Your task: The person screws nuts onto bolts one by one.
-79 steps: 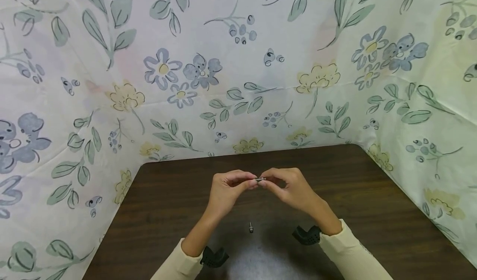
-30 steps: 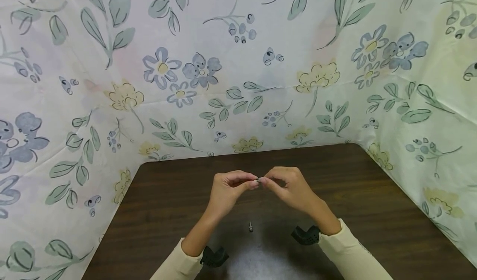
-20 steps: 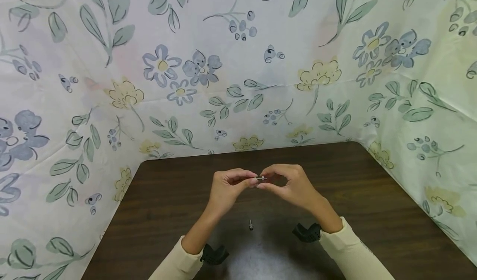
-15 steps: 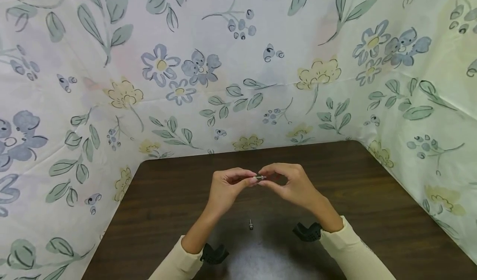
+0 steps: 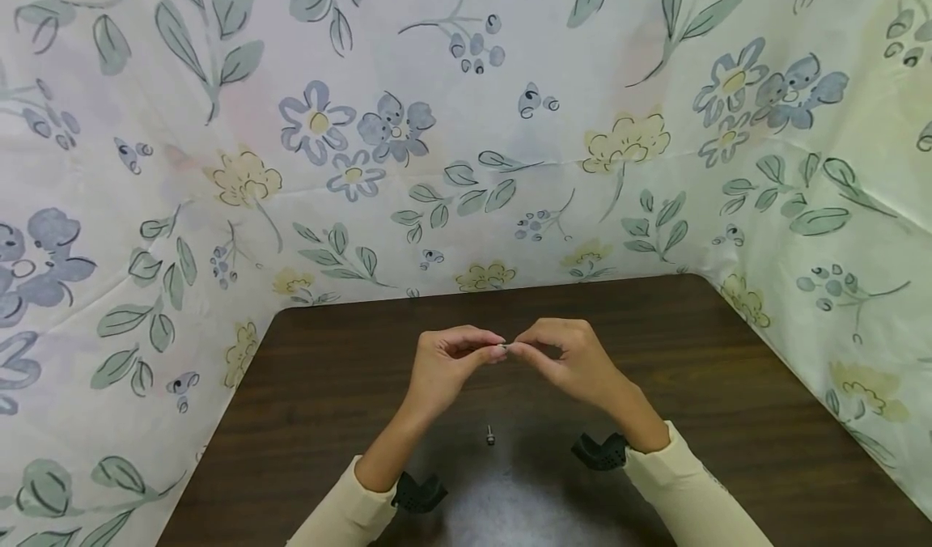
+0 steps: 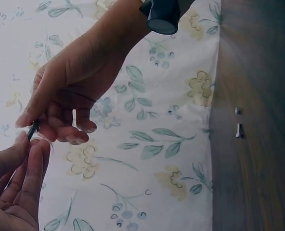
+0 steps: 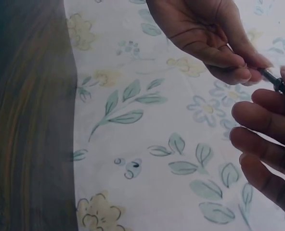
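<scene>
Raised over the table, my left hand (image 5: 444,369) pinches one end of a small metal bolt (image 7: 268,75) between thumb and fingertips. My right hand (image 5: 571,361) comes in from the other side, thumb and index finger pinching a nut (image 7: 279,85) on the bolt's shaft. In the head view the fingertips nearly meet and cover most of the bolt. The right hand's other fingers (image 7: 258,139) are spread apart below it. On the tabletop beneath the hands lie a second bolt (image 6: 239,131) and a loose nut (image 6: 238,110), close together.
The dark wooden table (image 5: 349,401) is walled at the back and sides by a white floral cloth (image 5: 466,126). Black wrist mounts (image 5: 418,494) sit at both cream sleeves (image 5: 349,502).
The right fingers parted from the bolt, showing its shaft and nut, then closed over it again. The left hand stays nearly still. The loose pieces on the table have not moved.
</scene>
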A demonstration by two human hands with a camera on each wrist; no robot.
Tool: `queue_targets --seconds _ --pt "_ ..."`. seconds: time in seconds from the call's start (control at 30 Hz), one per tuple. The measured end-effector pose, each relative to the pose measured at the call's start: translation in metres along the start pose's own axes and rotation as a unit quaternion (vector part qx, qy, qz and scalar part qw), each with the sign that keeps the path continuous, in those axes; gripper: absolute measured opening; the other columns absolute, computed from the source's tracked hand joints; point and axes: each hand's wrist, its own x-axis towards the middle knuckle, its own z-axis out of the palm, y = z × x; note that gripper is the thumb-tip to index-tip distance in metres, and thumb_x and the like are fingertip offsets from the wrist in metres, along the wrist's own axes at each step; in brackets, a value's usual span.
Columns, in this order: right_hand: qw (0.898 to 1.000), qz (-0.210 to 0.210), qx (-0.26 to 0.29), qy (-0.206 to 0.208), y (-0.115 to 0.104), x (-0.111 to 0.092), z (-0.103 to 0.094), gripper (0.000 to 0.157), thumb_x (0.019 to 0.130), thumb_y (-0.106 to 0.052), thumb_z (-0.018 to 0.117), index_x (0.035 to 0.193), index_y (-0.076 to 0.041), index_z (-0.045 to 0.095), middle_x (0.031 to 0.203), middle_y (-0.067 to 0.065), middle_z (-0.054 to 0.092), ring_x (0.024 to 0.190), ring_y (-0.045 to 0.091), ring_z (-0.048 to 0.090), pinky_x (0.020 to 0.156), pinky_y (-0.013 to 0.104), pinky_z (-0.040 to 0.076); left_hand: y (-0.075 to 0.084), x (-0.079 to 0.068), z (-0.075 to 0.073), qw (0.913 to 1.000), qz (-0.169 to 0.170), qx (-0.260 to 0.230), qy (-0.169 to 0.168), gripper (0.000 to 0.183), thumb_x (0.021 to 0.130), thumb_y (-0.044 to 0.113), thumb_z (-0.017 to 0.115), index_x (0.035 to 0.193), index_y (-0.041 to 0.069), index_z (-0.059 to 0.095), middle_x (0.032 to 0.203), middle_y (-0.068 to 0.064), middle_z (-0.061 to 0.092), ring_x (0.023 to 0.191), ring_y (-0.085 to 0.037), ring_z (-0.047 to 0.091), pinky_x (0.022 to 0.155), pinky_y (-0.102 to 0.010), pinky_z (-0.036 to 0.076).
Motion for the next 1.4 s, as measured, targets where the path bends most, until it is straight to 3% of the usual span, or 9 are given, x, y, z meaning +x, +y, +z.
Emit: queue_targets --seconds 0.3,0.67,0.83,1.0,1.1,1.23,1.4 --pt "1.0 -0.002 -0.004 -0.001 -0.0006 0.0003 -0.0035 0.035 0.074 0.002 0.088 0.105 -0.008 0.074 0.091 0.0 0.075 0.074 0.01 0.07 0.066 0.017 0.056 0.0006 0.0 -0.0002 1.0 -0.006 -0.005 0.005 0.008 0.089 0.0 0.076 0.097 -0.002 0.078 0.091 -0.017 0.076 0.079 -0.023 0.076 0.072 -0.037 0.064" --pt "1.0 -0.017 -0.013 -0.004 0.0003 -0.0007 -0.0029 0.02 0.081 0.003 0.082 0.093 -0.012 0.076 0.084 -0.003 0.073 0.069 0.005 0.063 0.062 0.016 0.053 0.0008 -0.001 0.0006 0.9999 -0.005 -0.015 -0.005 0.01 0.089 -0.003 0.074 0.099 -0.005 0.077 0.093 -0.02 0.075 0.081 -0.022 0.076 0.073 -0.039 0.064" --pt "1.0 -0.013 -0.005 -0.008 0.0011 -0.0004 -0.0014 0.005 0.091 -0.005 0.076 0.091 -0.01 0.076 0.082 -0.005 0.072 0.07 0.006 0.065 0.064 0.018 0.054 0.0013 -0.0013 0.0005 0.9999 -0.003 -0.012 -0.003 0.009 0.09 0.0 0.075 0.098 -0.003 0.077 0.092 -0.018 0.076 0.08 -0.024 0.076 0.073 -0.038 0.064" --pt "1.0 -0.004 -0.017 -0.016 0.0011 -0.0006 -0.0007 0.009 0.096 -0.011 0.071 0.089 -0.012 0.077 0.079 -0.008 0.07 0.07 0.005 0.064 0.061 0.019 0.054 0.0003 -0.001 0.0 0.9999 -0.005 -0.01 -0.004 0.009 0.089 -0.001 0.075 0.098 -0.003 0.077 0.091 -0.018 0.076 0.081 -0.024 0.076 0.073 -0.037 0.064" --pt "0.999 0.01 -0.03 -0.023 0.0002 -0.0011 -0.0012 0.004 0.093 -0.009 0.075 0.094 -0.012 0.076 0.083 -0.007 0.072 0.071 0.005 0.066 0.063 0.019 0.055 0.0006 -0.0002 -0.0006 1.0 -0.005 -0.008 -0.001 0.009 0.089 0.0 0.076 0.097 -0.003 0.077 0.091 -0.017 0.076 0.08 -0.024 0.076 0.073 -0.037 0.064" --pt "0.999 0.017 -0.041 -0.024 -0.0016 -0.0004 -0.0021 0.021 0.085 -0.007 0.082 0.104 -0.01 0.074 0.092 -0.004 0.074 0.075 0.006 0.067 0.067 0.018 0.056 0.0016 0.001 -0.002 0.9999 -0.003 0.001 0.01 0.009 0.088 0.001 0.077 0.096 -0.001 0.078 0.09 -0.015 0.076 0.078 -0.024 0.075 0.071 -0.036 0.064" --pt "0.999 -0.011 -0.029 -0.01 -0.0012 0.0013 -0.0029 0.034 0.078 0.004 0.084 0.107 -0.008 0.073 0.096 0.0 0.074 0.075 0.008 0.067 0.065 0.017 0.056 0.0014 0.0021 -0.0035 0.9999 -0.001 0.002 0.01 0.009 0.088 -0.001 0.077 0.096 -0.002 0.078 0.091 -0.016 0.076 0.079 -0.023 0.076 0.072 -0.036 0.064"
